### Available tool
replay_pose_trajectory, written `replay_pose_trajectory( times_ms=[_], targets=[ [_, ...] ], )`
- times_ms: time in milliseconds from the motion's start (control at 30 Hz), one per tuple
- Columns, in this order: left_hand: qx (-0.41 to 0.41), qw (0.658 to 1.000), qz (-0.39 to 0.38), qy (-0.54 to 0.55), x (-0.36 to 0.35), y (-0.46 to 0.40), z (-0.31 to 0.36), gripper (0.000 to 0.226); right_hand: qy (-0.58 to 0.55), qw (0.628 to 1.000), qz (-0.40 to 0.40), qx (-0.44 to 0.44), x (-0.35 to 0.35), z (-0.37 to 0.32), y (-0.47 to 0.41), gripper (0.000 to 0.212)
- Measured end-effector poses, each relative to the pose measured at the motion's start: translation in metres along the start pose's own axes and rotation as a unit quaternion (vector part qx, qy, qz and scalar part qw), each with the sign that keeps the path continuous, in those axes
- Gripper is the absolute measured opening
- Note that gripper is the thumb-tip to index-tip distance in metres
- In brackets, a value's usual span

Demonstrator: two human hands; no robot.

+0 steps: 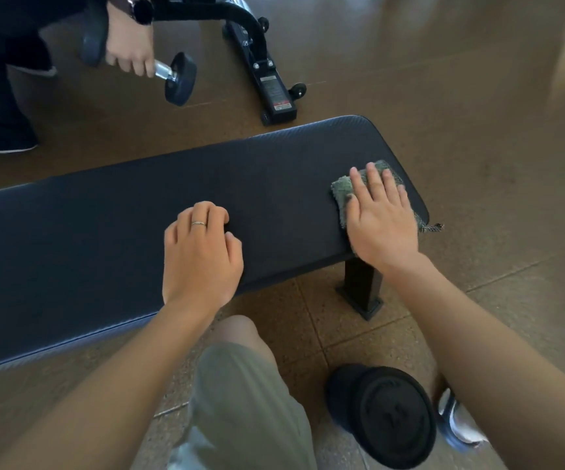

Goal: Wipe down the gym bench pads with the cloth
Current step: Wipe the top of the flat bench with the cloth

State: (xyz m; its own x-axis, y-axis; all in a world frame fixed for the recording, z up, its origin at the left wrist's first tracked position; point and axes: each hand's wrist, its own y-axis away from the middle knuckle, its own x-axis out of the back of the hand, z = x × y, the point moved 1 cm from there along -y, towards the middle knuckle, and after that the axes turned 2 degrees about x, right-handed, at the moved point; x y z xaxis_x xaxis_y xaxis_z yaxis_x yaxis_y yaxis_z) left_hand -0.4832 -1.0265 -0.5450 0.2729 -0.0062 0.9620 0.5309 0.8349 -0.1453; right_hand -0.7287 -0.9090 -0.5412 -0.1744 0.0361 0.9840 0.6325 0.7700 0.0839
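A long dark blue bench pad (104,232) runs across the view from the left edge to the right. On its right end lies a grey-green cloth (340,189), with a frayed corner hanging over the pad's edge. My right hand (379,218) lies flat on the cloth, fingers straight and spread, pressing it to the pad. My left hand (201,252) rests on the middle of the pad with its fingers curled under, holding nothing; a ring shows on one finger.
Another person at the top left grips a dumbbell (172,78). A black wheeled machine base (267,79) stands behind the bench. A black bench leg (360,288) stands under the right end. A dark weight plate (382,415) lies on the floor near my knee.
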Motion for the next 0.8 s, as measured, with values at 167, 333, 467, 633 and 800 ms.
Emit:
replay_pose_trajectory(
  times_ms=[167, 333, 467, 633, 800],
  targets=[
    [-0.015, 1.000, -0.003, -0.005, -0.001, 0.000, 0.002, 0.018, -0.005, 0.999, 0.020, 0.045, -0.021, -0.087, 0.049, 0.060],
    [-0.022, 1.000, -0.006, 0.008, 0.000, 0.002, -0.002, 0.018, 0.006, 0.990, 0.011, 0.139, -0.017, -0.069, 0.050, 0.057],
    [-0.018, 1.000, -0.005, 0.016, 0.001, 0.003, -0.001, 0.018, 0.007, 1.000, 0.025, -0.015, -0.003, 0.003, 0.024, 0.056],
    [-0.009, 1.000, 0.004, 0.006, -0.001, 0.003, 0.004, 0.018, -0.017, 0.999, 0.037, 0.019, -0.016, -0.068, 0.048, 0.061],
    [-0.002, 1.000, 0.004, -0.009, 0.001, 0.002, 0.007, 0.019, -0.004, 0.980, 0.010, 0.197, -0.023, -0.083, 0.059, 0.057]
  ],
)
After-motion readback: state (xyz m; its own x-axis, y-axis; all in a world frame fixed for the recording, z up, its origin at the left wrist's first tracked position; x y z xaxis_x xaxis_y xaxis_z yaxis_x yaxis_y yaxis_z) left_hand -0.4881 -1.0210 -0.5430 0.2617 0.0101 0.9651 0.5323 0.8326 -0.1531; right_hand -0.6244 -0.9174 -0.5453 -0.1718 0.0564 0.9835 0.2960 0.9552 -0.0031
